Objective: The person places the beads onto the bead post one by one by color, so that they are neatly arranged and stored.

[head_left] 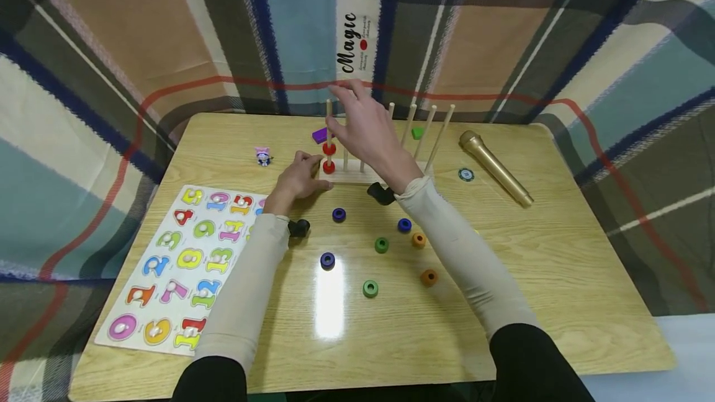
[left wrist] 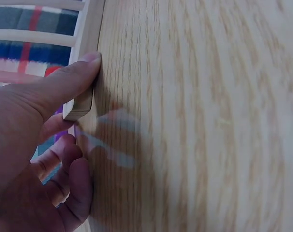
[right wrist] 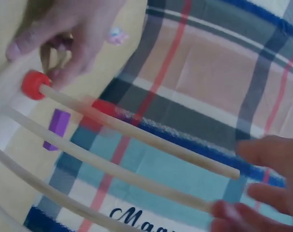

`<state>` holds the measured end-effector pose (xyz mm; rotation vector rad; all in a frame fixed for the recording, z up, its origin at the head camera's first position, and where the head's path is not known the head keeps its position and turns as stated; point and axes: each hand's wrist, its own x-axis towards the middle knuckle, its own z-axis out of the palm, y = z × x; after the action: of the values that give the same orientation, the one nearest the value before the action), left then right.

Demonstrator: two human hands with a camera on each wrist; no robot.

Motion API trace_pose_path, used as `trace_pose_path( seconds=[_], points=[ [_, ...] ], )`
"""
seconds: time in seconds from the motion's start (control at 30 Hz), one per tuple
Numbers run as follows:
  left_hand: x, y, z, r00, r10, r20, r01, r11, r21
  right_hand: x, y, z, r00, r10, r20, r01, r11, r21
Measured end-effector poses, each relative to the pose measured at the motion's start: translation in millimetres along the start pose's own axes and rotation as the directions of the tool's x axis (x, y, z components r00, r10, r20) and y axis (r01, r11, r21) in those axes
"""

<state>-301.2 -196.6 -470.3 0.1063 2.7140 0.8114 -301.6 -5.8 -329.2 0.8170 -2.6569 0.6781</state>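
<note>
A wooden peg stand with several upright pegs is near the back of the table. My left hand grips the left end of its base, thumb along the front edge and fingers behind, as the left wrist view shows. On the leftmost peg, one red ring sits at the base. A second red ring is higher on that same peg, blurred in the right wrist view. Over the pegs, my right hand has its fingers spread and holds nothing, close to the peg tops.
Blue rings, green rings and orange rings lie in front of the stand. A number board fills the left side. Around the back are a gold microphone, a round disc, a figurine and a purple block.
</note>
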Motion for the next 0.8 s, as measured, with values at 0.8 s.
trace_pose_path(
  seconds=[0.8],
  points=[
    [-2.3, -3.5, 3.5, 0.999, 0.017, -0.039, -0.017, 1.000, -0.019, -88, 20, 61, 0.933, -0.014, 0.360, -0.005, 0.999, 0.053]
  ],
)
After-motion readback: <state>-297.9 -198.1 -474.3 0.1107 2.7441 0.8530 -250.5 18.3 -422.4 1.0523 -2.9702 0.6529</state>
